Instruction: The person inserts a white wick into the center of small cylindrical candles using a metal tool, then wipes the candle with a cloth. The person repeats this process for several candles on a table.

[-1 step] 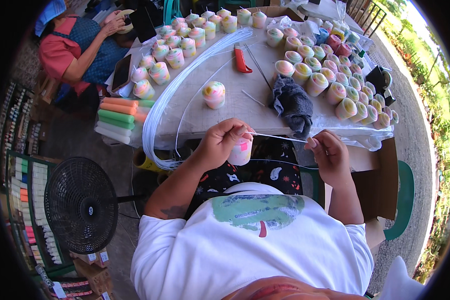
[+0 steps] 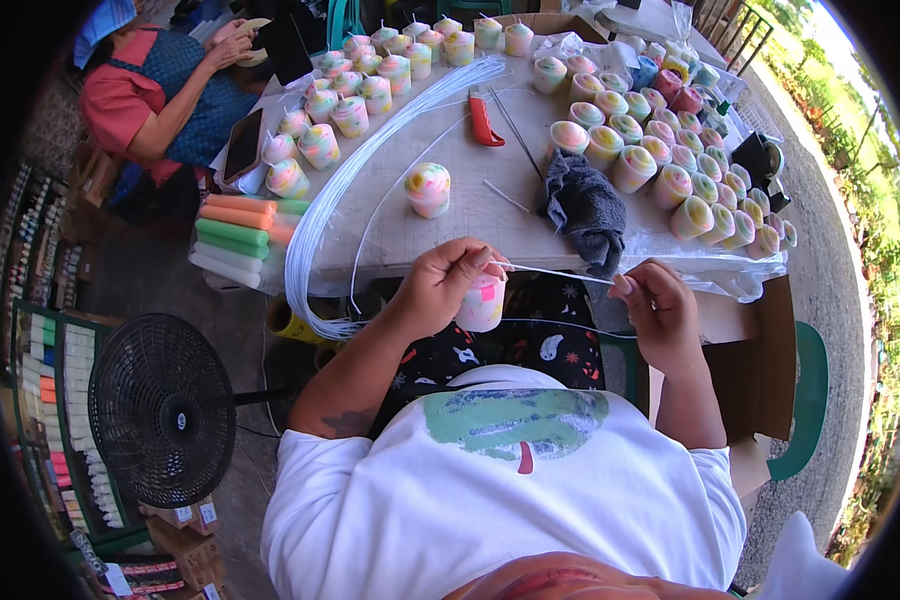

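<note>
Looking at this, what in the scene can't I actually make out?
All in the head view:
Top of the speckled candle: hidden by the left hand.
Whether the white cord continues: covered by the right hand.
Lower end of the strand bundle: behind the left forearm.
Co-worker's blue hat: top cut off by the upper edge.

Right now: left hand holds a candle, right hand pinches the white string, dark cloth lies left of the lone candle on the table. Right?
Wrong side: the head view shows the dark cloth lying right of the lone candle on the table. The rest stands: left hand holds a candle, right hand pinches the white string.
</note>
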Available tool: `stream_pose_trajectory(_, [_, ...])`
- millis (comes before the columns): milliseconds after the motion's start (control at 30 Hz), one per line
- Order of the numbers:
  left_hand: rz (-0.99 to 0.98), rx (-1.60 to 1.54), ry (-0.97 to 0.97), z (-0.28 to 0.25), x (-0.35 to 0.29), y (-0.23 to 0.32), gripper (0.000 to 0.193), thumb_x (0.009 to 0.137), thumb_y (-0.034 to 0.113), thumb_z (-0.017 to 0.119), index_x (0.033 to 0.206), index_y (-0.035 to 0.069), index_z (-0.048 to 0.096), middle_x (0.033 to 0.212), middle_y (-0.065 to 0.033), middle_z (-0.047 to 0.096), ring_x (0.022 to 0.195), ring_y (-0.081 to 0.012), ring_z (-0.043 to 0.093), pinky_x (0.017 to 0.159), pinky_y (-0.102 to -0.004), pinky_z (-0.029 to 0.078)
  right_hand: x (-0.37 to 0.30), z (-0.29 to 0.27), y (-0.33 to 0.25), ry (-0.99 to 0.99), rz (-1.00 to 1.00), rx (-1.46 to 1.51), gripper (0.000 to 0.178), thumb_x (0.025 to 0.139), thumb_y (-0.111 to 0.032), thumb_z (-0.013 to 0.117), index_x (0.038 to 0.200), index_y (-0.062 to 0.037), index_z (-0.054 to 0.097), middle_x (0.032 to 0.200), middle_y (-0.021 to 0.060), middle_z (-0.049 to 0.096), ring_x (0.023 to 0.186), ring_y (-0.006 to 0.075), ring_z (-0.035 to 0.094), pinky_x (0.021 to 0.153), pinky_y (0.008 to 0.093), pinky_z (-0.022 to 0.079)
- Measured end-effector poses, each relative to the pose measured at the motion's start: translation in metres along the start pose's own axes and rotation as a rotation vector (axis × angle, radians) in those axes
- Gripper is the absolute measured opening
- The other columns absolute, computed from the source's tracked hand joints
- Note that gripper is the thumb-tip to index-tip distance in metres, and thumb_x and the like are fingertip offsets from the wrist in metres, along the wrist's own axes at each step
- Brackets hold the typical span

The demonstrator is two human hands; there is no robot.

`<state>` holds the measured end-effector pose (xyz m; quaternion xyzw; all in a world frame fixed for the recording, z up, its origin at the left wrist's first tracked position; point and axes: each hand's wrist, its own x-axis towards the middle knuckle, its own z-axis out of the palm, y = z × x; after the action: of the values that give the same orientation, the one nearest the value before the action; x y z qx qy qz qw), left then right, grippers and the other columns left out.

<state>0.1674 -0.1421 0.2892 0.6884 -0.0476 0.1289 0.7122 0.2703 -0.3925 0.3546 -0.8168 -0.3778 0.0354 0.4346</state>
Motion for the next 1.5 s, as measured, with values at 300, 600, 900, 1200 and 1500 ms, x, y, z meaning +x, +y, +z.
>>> stream_pose_trajectory(300, [-0.19, -0.98, 0.24, -0.029, 0.008, 0.013, 0.036, 0.096, 0.034, 0.047, 0.116, 0.004, 0.053, 0.109, -0.011, 0.06, 0.101, -0.0242, 0.061, 0.089, -0.0372, 0.05, -0.004, -0.005, 0.001, 0.178, -0.188, 0.039, 0.007, 0.083, -0.003, 0.065, 0.079, 0.0004, 0.061, 0.071, 0.0077, 0.057, 0.062, 0.0183, 0.054, 0.057, 0.0264, 0.042])
stream_pose_trajectory(600, [-0.207, -0.936, 0.355, -0.015, 0.008, 0.016, 0.038, 0.096, 0.026, 0.05, 0.127, 0.005, 0.045, 0.118, -0.0102, 0.056, 0.109, -0.0225, 0.057, 0.094, -0.0399, 0.049, 0.002, 0.009, -0.008, 0.217, -0.434, -0.045, 0.006, 0.079, 0.002, 0.067, 0.081, 0.0009, 0.061, 0.073, 0.0088, 0.056, 0.058, 0.0176, 0.054, 0.052, 0.0257, 0.042])
stream_pose_trajectory(900, [-0.195, -0.923, 0.372, -0.01, 0.008, 0.013, 0.046, 0.098, 0.031, 0.043, 0.131, 0.0, 0.037, 0.123, -0.0182, 0.053, 0.114, -0.0356, 0.054, 0.099, -0.0502, 0.045, 0.003, 0.011, -0.009, 0.202, -0.439, -0.072, 0.007, 0.079, 0.002, 0.068, 0.081, 0.0008, 0.061, 0.074, 0.0091, 0.057, 0.058, 0.017, 0.054, 0.051, 0.0252, 0.043])
stream_pose_trajectory(1200, [-0.177, -0.919, 0.348, -0.01, 0.01, 0.014, 0.044, 0.097, 0.029, 0.046, 0.131, 0.001, 0.038, 0.124, -0.0152, 0.052, 0.115, -0.031, 0.054, 0.099, -0.0486, 0.045, 0.007, 0.01, -0.008, 0.27, -0.405, -0.082, 0.006, 0.08, 0.002, 0.067, 0.081, 0.0006, 0.061, 0.073, 0.009, 0.057, 0.057, 0.0165, 0.054, 0.051, 0.025, 0.043])
stream_pose_trajectory(1500, [-0.161, -0.902, 0.372, -0.007, 0.014, 0.01, 0.043, 0.098, 0.029, 0.045, 0.131, 0.003, 0.039, 0.124, -0.0141, 0.053, 0.114, -0.0291, 0.055, 0.098, -0.0477, 0.046, 0.007, 0.01, -0.005, 0.279, -0.433, -0.071, 0.006, 0.079, 0.004, 0.066, 0.08, 0.0012, 0.061, 0.072, 0.0093, 0.058, 0.058, 0.0171, 0.054, 0.051, 0.0256, 0.043])
